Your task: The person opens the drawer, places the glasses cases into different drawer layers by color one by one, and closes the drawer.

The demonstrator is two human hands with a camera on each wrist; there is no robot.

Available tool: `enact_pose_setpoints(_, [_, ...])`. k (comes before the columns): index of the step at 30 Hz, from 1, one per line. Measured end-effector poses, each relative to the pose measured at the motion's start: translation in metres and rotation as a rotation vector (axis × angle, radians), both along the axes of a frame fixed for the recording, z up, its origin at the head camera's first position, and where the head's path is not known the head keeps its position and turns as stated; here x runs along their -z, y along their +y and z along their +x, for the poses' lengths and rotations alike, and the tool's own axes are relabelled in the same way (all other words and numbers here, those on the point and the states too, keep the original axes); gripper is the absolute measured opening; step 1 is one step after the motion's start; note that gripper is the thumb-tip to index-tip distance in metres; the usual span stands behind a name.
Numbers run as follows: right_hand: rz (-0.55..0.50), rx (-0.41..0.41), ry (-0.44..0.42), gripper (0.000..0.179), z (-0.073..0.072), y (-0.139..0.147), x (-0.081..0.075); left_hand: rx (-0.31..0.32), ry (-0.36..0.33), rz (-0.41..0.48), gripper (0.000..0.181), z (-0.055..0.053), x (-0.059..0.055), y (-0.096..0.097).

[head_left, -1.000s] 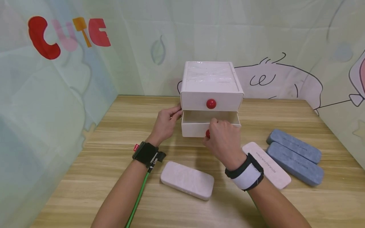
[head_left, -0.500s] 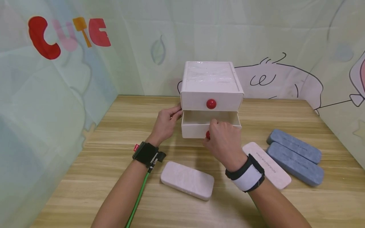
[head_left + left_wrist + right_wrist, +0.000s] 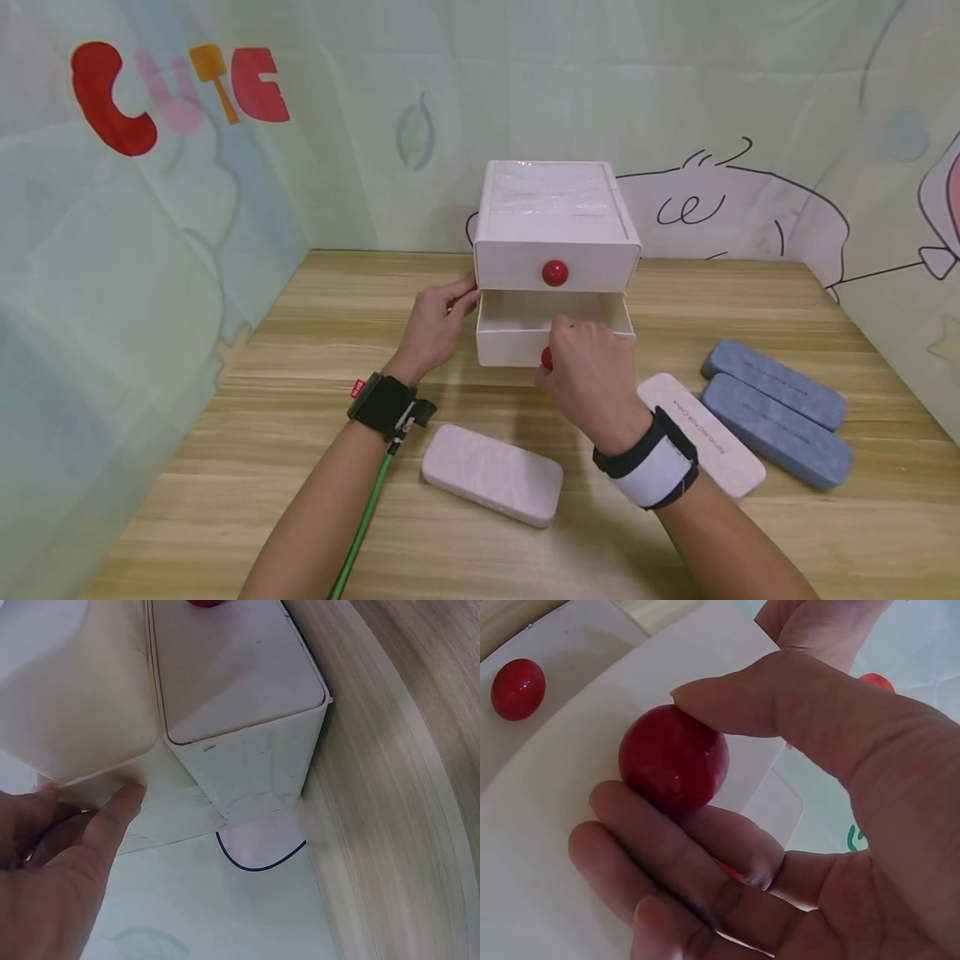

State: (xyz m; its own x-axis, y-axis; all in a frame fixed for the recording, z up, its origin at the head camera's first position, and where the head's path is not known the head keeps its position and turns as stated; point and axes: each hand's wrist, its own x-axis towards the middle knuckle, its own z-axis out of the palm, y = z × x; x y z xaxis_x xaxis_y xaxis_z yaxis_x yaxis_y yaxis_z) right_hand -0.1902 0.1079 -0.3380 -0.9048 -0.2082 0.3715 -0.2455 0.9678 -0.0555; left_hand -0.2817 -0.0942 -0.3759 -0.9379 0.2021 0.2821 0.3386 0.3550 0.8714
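Cabinet: white, two-tier, at the far middle of the table. Upper drawer: closed; red upper knob at its centre. Lower drawer: stands partly out toward the near side; inner walls visible above its front.

Right hand: before the lower drawer, covering the right part of its front; pinches the red lower knob, thumb on one side, fingers curled on the other.

Left hand: at the cabinet's left side, fingertips touching it about where the two tiers meet; whether they grip the edge or merely rest there, cannot tell.

Principal relation: the lower drawer lies far of the right hand and a little to its left, its front running left to right, its apparent line of travel near to far. The right hand is the nearer, being on the knob; the left is on the cabinet, off to one side.

Pale case: near middle, between the forearms, long axis from far left to near right. Pink case: right, printed, its left edge partly behind the wristband. Two blue cases: side by side, right of the pink case, likewise slanted.
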Motion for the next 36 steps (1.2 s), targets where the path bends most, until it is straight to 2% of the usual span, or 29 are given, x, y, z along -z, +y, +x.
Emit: enact_pose_setpoints(36, [0.0, -0.013, -0.058, 0.022, 0.0088, 0.0015, -0.0067, -0.009, 0.01, 0.0, 0.036, -0.0006, -0.0003, -0.0008])
